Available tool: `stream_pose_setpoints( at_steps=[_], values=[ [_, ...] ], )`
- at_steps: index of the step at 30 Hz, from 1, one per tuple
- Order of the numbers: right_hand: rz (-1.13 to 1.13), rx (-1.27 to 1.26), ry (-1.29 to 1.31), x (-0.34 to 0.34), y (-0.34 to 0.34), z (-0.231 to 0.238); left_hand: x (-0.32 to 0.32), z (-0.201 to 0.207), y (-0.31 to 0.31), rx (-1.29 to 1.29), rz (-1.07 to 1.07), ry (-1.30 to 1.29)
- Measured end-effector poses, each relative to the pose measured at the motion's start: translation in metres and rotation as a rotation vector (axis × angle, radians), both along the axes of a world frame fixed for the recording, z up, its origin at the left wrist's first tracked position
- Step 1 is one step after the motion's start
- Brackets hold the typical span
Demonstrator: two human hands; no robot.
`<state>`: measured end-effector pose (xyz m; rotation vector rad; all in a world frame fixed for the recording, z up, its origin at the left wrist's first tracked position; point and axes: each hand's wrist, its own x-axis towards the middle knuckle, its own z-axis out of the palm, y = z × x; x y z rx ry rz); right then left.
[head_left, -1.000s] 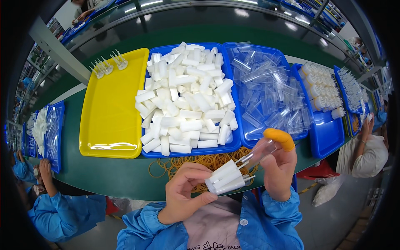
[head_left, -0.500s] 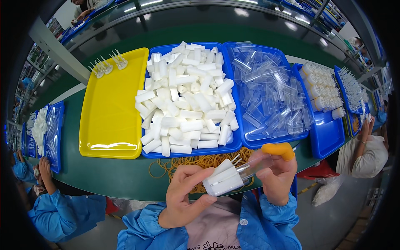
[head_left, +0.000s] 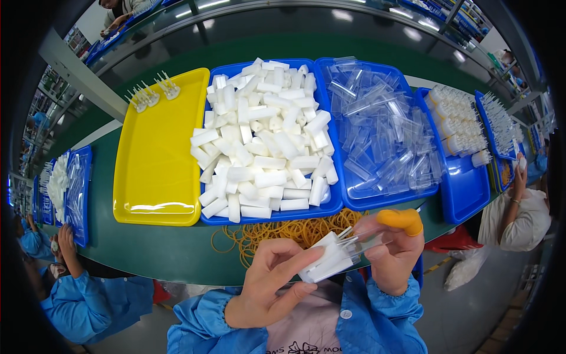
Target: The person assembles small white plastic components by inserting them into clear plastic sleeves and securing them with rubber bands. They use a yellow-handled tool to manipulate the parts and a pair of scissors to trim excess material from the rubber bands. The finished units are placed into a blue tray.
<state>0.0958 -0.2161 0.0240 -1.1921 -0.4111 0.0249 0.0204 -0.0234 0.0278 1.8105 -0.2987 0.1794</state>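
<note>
Between thumb and fingers, my left hand (head_left: 276, 282) pinches a bundle of white foam pieces (head_left: 328, 259) set round thin white prongs. The bundle lies tilted, with the prong tips toward the right. My right hand (head_left: 394, 251), an orange cover (head_left: 401, 220) on one finger, pinches a clear plastic sleeve (head_left: 367, 245) at those tips. The sleeve overlaps the prongs; how far it reaches over the foam I cannot tell. Just beyond my hands, a loose pile of yellow-brown rubber bands (head_left: 277, 233) lies on the green table (head_left: 159, 253).
Ahead are a yellow tray (head_left: 156, 159) with several white pronged bases (head_left: 153, 94), a blue tray heaped with white foam pieces (head_left: 265, 141), and another of clear sleeves (head_left: 383, 130). Finished-looking assemblies (head_left: 454, 121) fill a tray at right. Co-workers sit at left (head_left: 94, 301) and right (head_left: 513, 218).
The foam bundle in my left hand has shifted right and turned a little more toward my right hand. The clear sleeve has come closer over the prong tips.
</note>
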Motion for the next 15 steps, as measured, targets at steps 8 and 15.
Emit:
stream_pose_setpoints(
  at_steps=[8,15],
  values=[
    [0.035,-0.057,0.011,0.0006,-0.0051,0.0059,0.0053,-0.0018,0.0043,-0.011,-0.097,0.027],
    [0.046,-0.049,0.025,-0.0030,0.0002,0.0065,0.0022,-0.0037,-0.0019,-0.193,0.053,0.114]
  ],
)
